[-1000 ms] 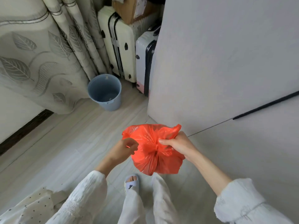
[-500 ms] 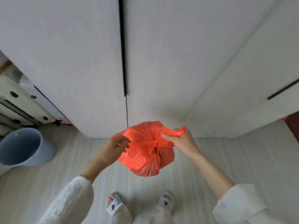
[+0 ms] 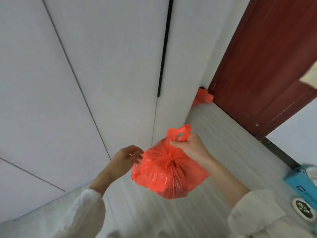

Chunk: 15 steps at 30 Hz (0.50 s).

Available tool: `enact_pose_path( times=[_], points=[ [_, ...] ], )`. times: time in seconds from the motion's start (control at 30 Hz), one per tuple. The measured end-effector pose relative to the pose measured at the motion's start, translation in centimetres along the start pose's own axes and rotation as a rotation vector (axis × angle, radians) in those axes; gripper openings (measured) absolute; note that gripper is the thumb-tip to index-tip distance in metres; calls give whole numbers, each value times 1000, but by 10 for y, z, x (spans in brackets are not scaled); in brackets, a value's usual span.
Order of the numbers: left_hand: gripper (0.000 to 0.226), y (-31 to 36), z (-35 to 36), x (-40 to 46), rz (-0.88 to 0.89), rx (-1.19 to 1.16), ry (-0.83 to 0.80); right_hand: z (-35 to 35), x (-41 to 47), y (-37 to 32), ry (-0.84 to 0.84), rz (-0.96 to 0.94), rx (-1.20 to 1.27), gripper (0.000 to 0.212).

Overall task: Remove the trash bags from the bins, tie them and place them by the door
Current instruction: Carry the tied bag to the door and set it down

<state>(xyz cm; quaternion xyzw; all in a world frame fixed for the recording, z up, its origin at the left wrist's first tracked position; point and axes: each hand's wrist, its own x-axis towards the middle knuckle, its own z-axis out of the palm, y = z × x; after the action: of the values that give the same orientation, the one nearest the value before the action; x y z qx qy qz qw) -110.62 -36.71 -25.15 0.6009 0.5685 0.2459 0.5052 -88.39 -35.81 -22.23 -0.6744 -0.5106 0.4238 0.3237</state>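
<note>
A: Right hand [image 3: 190,148] has the orange bag [image 3: 169,172] by its handles, fingers [image 3: 178,144] curled tight round the gathered plastic, loops poking out above the fist. There's a knot showing just below the grip, so it looks tied.

B: And the left hand [image 3: 126,156]?

A: Just beside the bag's left flank, fingers loosely spread, holding nothing. I can't tell whether the tips brush the plastic or sit a hair off it.

B: So where does this one need to go?

A: Look up and to the right. The dark red door [image 3: 267,66] stands ahead on the right, and a second orange bag [image 3: 202,97] already sits on the floor [image 3: 223,134] in the corner where the white cupboard panels [image 3: 103,66] meet the door frame. That corner lies forward and right of the carried bag, well apart from it.

B: Which hand's better placed?

A: The right, I'd say. It's already bearing the load and it's on the door side. The bag hangs plumb below the fist, clear of the floor, long axis vertical.

B: Anything in the way?

A: A blue box [image 3: 301,181] at the right edge, off the line to the corner. The strip of floor along the cupboard looks open. My read: carry it forward and lower it next to its twin.
</note>
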Motion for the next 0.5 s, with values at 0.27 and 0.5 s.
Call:
enact_pose_path(
  times=[0.27, 0.5],
  points=[
    [28, 98, 116, 115, 120, 121, -174, -180, 53, 69, 293, 140, 1, 17],
    [24, 163, 210, 254, 175, 138, -265, -292, 150, 107, 331, 207, 43, 14]
  ],
)
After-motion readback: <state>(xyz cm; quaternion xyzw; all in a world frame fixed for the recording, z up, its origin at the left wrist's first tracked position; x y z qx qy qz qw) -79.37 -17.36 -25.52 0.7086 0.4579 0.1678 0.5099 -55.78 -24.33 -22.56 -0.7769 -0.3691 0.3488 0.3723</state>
